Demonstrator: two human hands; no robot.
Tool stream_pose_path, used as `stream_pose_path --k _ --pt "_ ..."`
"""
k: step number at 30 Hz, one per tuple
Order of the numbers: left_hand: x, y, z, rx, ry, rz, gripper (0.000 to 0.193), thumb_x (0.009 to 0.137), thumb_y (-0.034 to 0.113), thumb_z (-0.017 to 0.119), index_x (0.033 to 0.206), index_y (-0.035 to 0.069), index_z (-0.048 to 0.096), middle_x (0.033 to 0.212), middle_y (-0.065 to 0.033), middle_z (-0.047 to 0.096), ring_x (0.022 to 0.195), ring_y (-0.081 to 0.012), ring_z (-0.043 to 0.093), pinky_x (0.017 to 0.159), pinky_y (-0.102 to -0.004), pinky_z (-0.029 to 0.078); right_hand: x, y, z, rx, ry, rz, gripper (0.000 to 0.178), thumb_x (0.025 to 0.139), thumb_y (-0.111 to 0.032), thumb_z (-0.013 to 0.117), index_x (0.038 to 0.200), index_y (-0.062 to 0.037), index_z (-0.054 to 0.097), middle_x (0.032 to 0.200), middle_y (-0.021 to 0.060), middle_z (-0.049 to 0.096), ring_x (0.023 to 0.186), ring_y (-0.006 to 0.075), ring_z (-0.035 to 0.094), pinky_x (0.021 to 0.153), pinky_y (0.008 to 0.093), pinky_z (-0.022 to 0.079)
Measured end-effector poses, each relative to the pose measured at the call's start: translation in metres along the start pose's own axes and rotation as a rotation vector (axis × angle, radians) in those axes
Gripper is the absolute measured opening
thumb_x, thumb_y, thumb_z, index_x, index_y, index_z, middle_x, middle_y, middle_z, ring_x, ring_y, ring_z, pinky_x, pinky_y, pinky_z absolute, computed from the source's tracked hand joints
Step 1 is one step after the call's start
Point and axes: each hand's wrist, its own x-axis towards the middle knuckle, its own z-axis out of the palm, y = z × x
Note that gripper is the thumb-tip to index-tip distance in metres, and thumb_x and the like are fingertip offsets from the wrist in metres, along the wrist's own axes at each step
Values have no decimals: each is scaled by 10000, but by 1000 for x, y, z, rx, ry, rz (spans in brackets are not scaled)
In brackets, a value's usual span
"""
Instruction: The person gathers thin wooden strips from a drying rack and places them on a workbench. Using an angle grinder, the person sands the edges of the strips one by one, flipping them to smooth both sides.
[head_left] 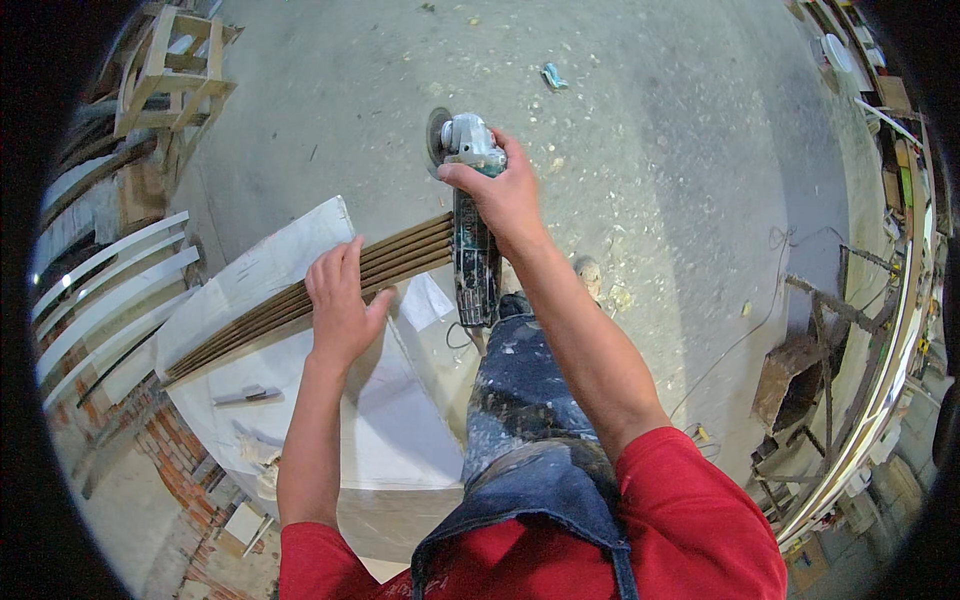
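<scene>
The widest thing below me is the grey floor (650, 160), sprinkled with pale chips and scraps, most thickly beyond my right arm. Next comes the white tabletop (400, 435) on my left, its edges bent by the wide view. My dark blue apron (525, 405), splashed with pale marks, hangs in front of my red shirt. A row of long brown strips (262, 328) lies side by side, slanting over the tabletop, their far-right ends reaching out past its edge. Farther left sit several curved white pieces (115, 265), and up in that corner stands a wooden frame (180, 75). The grinder (476, 265) is just beside the right-hand ends of the strips, its head pointing away from me and its dark body running back toward my legs; I cannot tell whether it touches them. My right grip (505, 190) is wrapped around the grinder near its head, thumb to the left, fingers to the right. My left grip (340, 300) lies spread across the strips, thumb apart, not closed around anything. The round disc (437, 140) stands at the left of the grinder's head. A white paper (425, 302) shows just left of the grinder's body, a slim pen-like tool (247, 396) rests on the tabletop, and a small blue scrap (553, 76) lies on the floor.
</scene>
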Motion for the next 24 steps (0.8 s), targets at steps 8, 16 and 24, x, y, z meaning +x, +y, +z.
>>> stream_pose_path --k 8,16,24 --pt "-2 -6 6 44 18 7 864 776 252 822 1510 49 412 1393 -190 472 1305 -395 419 1137 -519 296 -2 3 0 35 14 27 913 641 -315 908 1391 27 513 1247 193 651 1129 270 640 981 373 508" --pt "-5 -7 25 104 171 46 829 788 366 819 1471 45 474 1369 -175 516 1287 -375 450 1115 -521 305 -54 37 -54 3 -7 117 831 673 -289 898 1370 -1 548 1256 159 651 1142 259 626 1003 367 485" --pt "-4 -15 32 136 236 90 760 813 409 783 1425 44 518 1336 -150 571 1252 -362 494 1094 -511 317 -90 29 -64 -5 -204 181 846 700 -265 890 1425 -26 526 1281 139 641 1186 236 609 1043 354 466"
